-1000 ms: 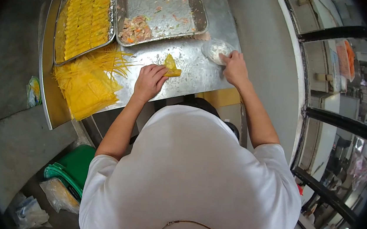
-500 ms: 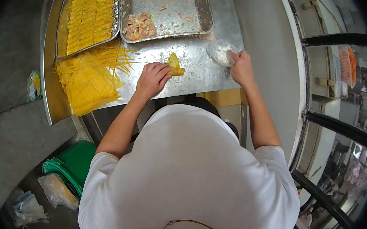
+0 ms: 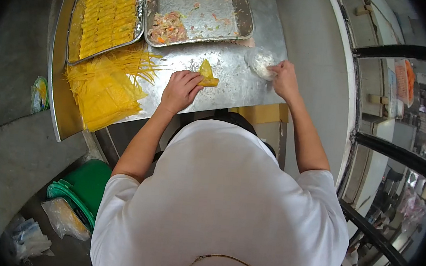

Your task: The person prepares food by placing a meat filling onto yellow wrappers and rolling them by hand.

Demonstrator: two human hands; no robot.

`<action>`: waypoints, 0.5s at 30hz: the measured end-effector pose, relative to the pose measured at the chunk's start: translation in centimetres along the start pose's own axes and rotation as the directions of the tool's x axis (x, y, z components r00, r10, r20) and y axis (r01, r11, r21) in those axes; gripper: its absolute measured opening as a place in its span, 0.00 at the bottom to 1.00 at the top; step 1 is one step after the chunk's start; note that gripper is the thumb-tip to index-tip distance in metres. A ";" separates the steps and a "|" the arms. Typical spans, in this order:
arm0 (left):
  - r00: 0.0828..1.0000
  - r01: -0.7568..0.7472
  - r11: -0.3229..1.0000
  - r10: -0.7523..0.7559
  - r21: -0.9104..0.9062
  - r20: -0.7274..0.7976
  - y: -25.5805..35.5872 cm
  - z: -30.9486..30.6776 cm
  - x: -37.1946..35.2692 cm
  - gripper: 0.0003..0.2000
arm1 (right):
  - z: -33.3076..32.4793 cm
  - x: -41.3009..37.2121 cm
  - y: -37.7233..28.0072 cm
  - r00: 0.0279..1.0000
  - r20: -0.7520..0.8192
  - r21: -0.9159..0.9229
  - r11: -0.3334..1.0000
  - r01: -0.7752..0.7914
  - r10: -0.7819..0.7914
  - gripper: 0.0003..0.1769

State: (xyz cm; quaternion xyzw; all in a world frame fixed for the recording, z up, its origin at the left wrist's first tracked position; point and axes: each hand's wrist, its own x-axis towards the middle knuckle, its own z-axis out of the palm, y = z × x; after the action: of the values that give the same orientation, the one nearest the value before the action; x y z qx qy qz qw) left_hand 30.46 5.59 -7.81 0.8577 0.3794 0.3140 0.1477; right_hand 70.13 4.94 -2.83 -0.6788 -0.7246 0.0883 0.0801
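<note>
My left hand (image 3: 180, 90) is closed on a partly rolled yellow spring roll (image 3: 209, 82), which rests on the metal table. A pointed flap of its wrapper sticks up on the far side. To the right, the index finger of my right hand (image 3: 285, 81) reaches to a small clear plastic-covered mound of white paste (image 3: 260, 62) and touches its near right side; the other fingers are curled in. Left of my left hand lies a stack of yellow wrappers (image 3: 107, 93) with shredded strips along its far edge.
A metal tray (image 3: 69, 44) of finished yellow rolls stands at the far left. Beside it, another metal tray (image 3: 204, 5) holds chopped filling (image 3: 169, 28). A green bin (image 3: 84, 185) stands on the floor at lower left, and a wall (image 3: 316, 56) borders the table's right side.
My right fingertip has shifted slightly nearer me along the white paste. My left hand keeps its hold on the spring roll. The whole view has moved a little.
</note>
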 end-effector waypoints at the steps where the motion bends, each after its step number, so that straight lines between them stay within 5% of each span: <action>1: 1.000 -0.001 1.000 0.001 -0.004 -0.003 0.1 0.0 -0.2 0.18 | 1.2 0.1 1.8 0.999 -0.054 0.174 0.985 0.003 0.006 0.30; 3: 1.000 0.005 1.000 -0.005 -0.006 0.002 0.1 0.1 -0.2 0.18 | 1.3 0.1 2.3 0.994 -0.103 0.340 0.940 0.015 0.022 0.30; 4: 1.000 0.008 1.000 -0.008 -0.005 0.007 0.0 0.1 -0.2 0.18 | -0.2 0.3 1.0 0.959 0.130 0.616 0.737 -0.277 0.251 0.29; 5: 1.000 0.010 1.000 -0.010 -0.006 0.007 0.0 0.0 -0.2 0.18 | -1.3 0.4 0.0 0.833 0.411 0.741 0.396 -0.542 0.370 0.28; 8: 1.000 0.012 1.000 -0.012 -0.005 0.012 0.0 0.1 -0.2 0.18 | -2.1 0.1 -0.6 0.812 0.457 0.770 0.295 -0.566 0.363 0.26; 12: 1.000 -0.005 1.000 0.005 -0.009 -0.007 -0.2 0.3 -0.2 0.17 | -2.7 0.0 -2.3 0.824 0.466 0.812 0.216 -0.543 0.321 0.29; 14: 1.000 -0.009 1.000 0.009 0.002 -0.019 -0.2 0.2 -0.3 0.17 | -2.6 0.1 -4.7 0.916 0.360 0.744 0.537 -0.397 0.179 0.34; 15: 1.000 -0.004 1.000 0.004 -0.002 -0.012 -0.2 0.2 -0.3 0.17 | -1.6 0.2 -5.8 0.916 0.364 0.747 0.534 -0.396 0.169 0.34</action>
State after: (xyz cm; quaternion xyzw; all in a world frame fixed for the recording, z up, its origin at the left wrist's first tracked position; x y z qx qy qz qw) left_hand 30.31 5.45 -8.20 0.8564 0.3784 0.3196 0.1455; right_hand 64.89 4.77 0.08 -0.6590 -0.4876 0.5035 0.2729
